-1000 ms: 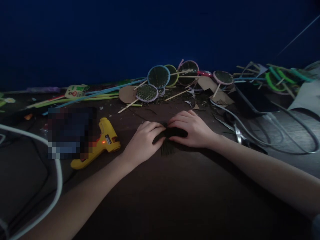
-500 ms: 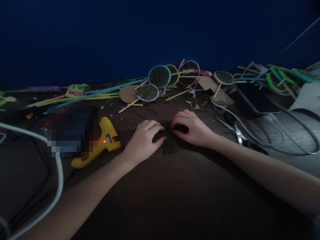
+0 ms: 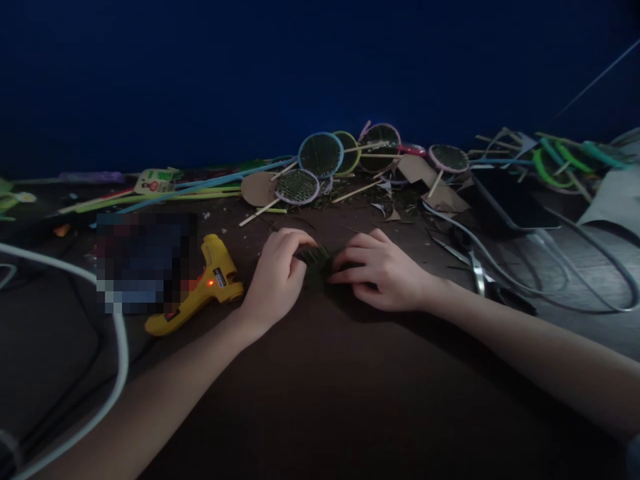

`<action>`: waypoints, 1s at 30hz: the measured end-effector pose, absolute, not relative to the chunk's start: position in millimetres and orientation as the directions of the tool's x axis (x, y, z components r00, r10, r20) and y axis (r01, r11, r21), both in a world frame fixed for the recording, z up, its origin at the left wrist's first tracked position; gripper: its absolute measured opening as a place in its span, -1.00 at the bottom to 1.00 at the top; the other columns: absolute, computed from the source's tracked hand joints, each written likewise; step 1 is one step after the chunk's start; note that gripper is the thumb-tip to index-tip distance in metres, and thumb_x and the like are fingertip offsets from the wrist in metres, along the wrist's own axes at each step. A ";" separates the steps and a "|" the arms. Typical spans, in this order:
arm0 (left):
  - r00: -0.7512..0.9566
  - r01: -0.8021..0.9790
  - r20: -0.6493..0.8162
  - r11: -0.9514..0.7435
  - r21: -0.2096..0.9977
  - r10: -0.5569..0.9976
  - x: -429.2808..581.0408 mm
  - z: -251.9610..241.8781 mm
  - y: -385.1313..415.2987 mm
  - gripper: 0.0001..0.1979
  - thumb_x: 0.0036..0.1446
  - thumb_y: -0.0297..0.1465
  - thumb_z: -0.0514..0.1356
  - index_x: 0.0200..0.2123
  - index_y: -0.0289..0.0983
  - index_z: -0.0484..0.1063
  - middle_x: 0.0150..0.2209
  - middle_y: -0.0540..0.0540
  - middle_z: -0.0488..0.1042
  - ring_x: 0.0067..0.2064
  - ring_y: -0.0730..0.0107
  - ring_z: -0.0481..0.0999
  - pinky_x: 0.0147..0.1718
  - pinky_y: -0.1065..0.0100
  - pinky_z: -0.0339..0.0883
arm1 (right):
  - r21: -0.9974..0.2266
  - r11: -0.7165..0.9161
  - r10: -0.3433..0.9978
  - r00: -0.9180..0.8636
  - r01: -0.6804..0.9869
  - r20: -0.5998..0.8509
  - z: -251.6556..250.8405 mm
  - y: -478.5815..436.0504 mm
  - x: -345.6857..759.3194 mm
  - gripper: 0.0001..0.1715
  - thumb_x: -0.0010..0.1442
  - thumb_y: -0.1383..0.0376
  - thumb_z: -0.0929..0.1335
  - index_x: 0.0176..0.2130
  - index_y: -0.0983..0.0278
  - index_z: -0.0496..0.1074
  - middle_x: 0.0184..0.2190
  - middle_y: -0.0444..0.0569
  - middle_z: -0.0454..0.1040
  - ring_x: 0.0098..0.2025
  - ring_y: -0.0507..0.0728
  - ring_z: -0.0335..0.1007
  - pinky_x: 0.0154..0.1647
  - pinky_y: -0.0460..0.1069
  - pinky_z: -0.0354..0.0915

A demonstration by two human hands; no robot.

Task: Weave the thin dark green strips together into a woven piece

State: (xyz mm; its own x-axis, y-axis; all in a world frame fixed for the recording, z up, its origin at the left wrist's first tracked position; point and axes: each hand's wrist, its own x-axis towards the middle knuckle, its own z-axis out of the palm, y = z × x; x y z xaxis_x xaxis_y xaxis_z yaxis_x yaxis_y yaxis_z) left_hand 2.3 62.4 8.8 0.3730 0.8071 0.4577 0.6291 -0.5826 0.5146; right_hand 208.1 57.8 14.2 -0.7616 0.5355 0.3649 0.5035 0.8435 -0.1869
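My left hand point(image 3: 280, 277) is closed on a small bundle of dark green strips point(image 3: 316, 261) on the brown tabletop, its thumb and curled index finger at the left edge of the strips. From the other side, my right hand point(image 3: 383, 270) closes its bent fingers on the right edge of the same strips. Dim light and my fingers hide much of the bundle, so how the strips are joined cannot be made out. Left of my left hand lies a yellow glue gun point(image 3: 215, 280) with an orange light glowing.
Scissors point(image 3: 479, 270) lie beyond my right forearm, near a phone point(image 3: 515, 200) with a cable. Round net-like pieces on sticks, such as a blue-rimmed one point(image 3: 321, 155), line the back among cardboard scraps point(image 3: 417, 169). A white cable point(image 3: 120, 347) curves on the left.
My left hand has shifted slightly left and turned more upright. My right hand has moved a little left and down, its fingers reaching farther over the green strips.
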 end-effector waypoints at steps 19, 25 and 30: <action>0.479 0.810 0.289 -0.544 0.219 0.829 8.5 8.2 57.0 -0.86 0.07 -0.38 0.19 -0.29 -0.27 0.31 -0.28 -0.10 0.42 -0.17 0.15 0.38 -0.23 0.20 0.20 | -0.369 0.592 0.805 -0.500 0.716 0.319 8.4 60.2 201.7 -0.85 0.12 0.24 0.33 -0.31 0.28 0.38 -0.31 0.01 0.44 -0.20 0.18 0.24 -0.23 0.06 0.12; 0.476 0.818 0.283 -0.537 0.205 0.833 8.0 6.7 57.8 -0.85 0.08 -0.32 0.21 -0.32 -0.25 0.32 -0.29 -0.09 0.43 -0.18 0.16 0.38 -0.24 0.20 0.19 | -0.428 0.557 0.830 -0.493 0.712 0.259 5.3 61.3 200.7 -0.83 0.11 0.27 0.34 -0.25 0.27 0.38 -0.26 0.02 0.42 -0.17 0.19 0.23 -0.18 0.07 0.13; 0.476 0.816 0.277 -0.537 0.214 0.835 8.4 7.0 57.8 -0.85 0.08 -0.34 0.21 -0.32 -0.26 0.33 -0.30 -0.09 0.43 -0.18 0.16 0.38 -0.23 0.19 0.19 | -0.437 0.552 0.833 -0.497 0.710 0.245 6.0 60.9 200.5 -0.83 0.11 0.27 0.33 -0.25 0.28 0.41 -0.26 0.03 0.40 -0.17 0.20 0.22 -0.16 0.08 0.13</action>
